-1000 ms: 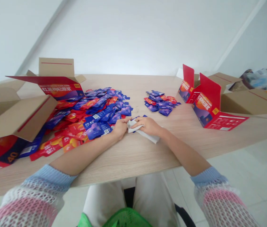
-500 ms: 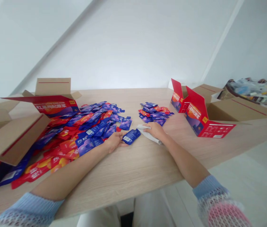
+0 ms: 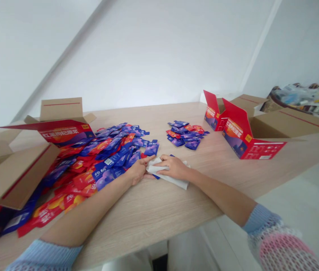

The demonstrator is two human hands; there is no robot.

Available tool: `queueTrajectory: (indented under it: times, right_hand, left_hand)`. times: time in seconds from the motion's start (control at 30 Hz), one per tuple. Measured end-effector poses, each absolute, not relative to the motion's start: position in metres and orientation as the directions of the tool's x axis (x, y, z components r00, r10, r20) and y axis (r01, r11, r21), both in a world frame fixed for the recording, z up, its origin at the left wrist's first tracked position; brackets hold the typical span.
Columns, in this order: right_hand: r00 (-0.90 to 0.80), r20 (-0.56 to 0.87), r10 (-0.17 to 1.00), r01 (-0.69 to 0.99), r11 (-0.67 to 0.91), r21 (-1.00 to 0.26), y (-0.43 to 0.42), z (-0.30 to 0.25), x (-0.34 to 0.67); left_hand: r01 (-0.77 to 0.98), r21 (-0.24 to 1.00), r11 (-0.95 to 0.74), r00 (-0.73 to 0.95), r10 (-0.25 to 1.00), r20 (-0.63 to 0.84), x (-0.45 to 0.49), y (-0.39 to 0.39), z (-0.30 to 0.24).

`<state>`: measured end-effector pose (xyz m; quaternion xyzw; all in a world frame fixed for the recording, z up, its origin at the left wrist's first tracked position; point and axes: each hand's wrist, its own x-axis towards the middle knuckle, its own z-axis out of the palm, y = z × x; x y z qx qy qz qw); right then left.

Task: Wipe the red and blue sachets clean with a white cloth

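Note:
My left hand [image 3: 138, 171] is closed on the left end of a blue pouch [image 3: 156, 176], which lies mostly hidden under a white cloth [image 3: 174, 181]. Only small blue edges of the pouch show. My right hand [image 3: 173, 166] grips the cloth and presses it over the pouch, close to my left fingertips. Left of my left hand spreads a large heap of blue and red pouches [image 3: 111, 150]. Beyond my right hand lies a smaller pile of similar pouches [image 3: 186, 134].
Two open red boxes [image 3: 249, 148] stand at the right of the wooden table [image 3: 148, 210]. At the left are another open red box [image 3: 66, 131] and an open carton [image 3: 18, 173] with its flap jutting out. A basket [image 3: 278, 98] of mixed items sits far right.
My right hand has moved left with the cloth, which now covers most of the blue pouch. My left hand stays at the pouch's left end.

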<state>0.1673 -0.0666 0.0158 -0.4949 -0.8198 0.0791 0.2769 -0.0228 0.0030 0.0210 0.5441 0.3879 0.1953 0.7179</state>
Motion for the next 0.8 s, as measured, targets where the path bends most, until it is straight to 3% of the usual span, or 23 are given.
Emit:
queueTrajectory:
  times: [0.23,0.43,0.53,0.63,0.8]
  right_hand:
    - [-0.074,0.219,0.973,0.927,0.149,-0.344,-0.050,0.018,0.193]
    - [0.169,0.254,0.952,0.959,-0.099,-0.267,-0.051,0.021,0.227]
    - [0.190,0.390,0.901,0.946,-0.061,-0.319,-0.056,0.028,0.231]
    - [0.141,0.521,0.842,0.914,0.092,-0.396,-0.063,0.036,0.220]
    - [0.027,0.541,0.841,0.875,0.241,-0.419,-0.075,0.036,0.181]
  left_hand:
    - [0.164,0.915,0.368,0.580,0.715,-0.391,-0.018,0.001,0.025]
    - [0.126,0.920,0.371,0.608,0.704,-0.367,-0.020,-0.003,0.030]
    - [0.094,0.916,0.391,0.569,0.734,-0.371,-0.021,-0.003,0.028]
    - [0.113,0.916,0.385,0.552,0.742,-0.380,-0.021,-0.002,0.025]
    - [0.194,0.919,0.342,0.613,0.689,-0.386,-0.019,-0.001,0.025]
